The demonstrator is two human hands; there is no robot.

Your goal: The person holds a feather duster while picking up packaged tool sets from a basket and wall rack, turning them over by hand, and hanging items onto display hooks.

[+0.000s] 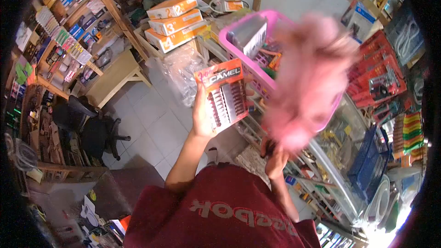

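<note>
Pink and blurred, a fluffy duster (308,78) partly hides the plastic basket (233,51); the right hand (277,163) wraps its handle end, leaving the fluff free. Beside the basket, the left hand's (202,117) fingers hold the CAMEL blister pack (226,98) by its edges, presumably so its front shows.
</note>
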